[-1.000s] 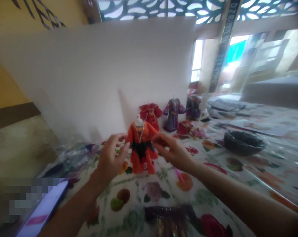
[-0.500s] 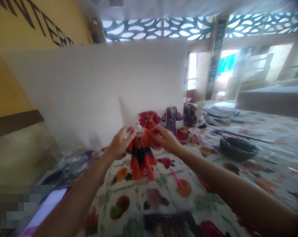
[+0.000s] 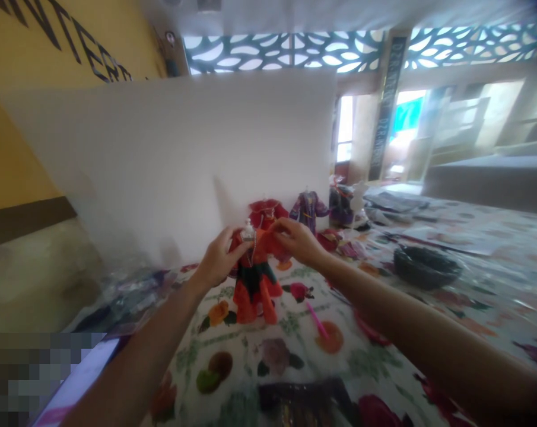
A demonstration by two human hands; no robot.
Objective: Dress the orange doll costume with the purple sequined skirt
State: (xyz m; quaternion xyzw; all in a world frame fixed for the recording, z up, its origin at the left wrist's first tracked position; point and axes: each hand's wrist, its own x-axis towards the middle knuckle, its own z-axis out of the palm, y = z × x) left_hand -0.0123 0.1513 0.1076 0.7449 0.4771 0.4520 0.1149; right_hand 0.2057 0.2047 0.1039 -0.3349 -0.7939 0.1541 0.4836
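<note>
Gripping cloth at one shoulder of the small orange outfit [image 3: 260,244], the right hand [image 3: 297,242] has its fingertips bunched together on the sleeve side, near the middle of the head view. Opposite, the left hand [image 3: 219,256] reaches around the other shoulder with thumb and fingers curled; whether they pinch the cloth or only rest on it, I cannot tell. Having a hand at each shoulder probably steadies the light outfit and spreads its top evenly. It is upright on the flowered tablecloth [image 3: 239,353], apparently over a pale stand [image 3: 248,225] that pokes out at the neck, likely giving the cloth a body shape. A bead string [image 3: 251,256] hangs down its front.

Behind, a red outfit [image 3: 267,209] and a purple outfit [image 3: 308,209] stand near the white board [image 3: 188,148], which may serve as a plain backdrop. A pink stick [image 3: 317,320] lies right of lower centre, a dark bowl [image 3: 426,270] sits farther right, and a dark packet [image 3: 301,394] is at the bottom edge, leaving working room around the hands.
</note>
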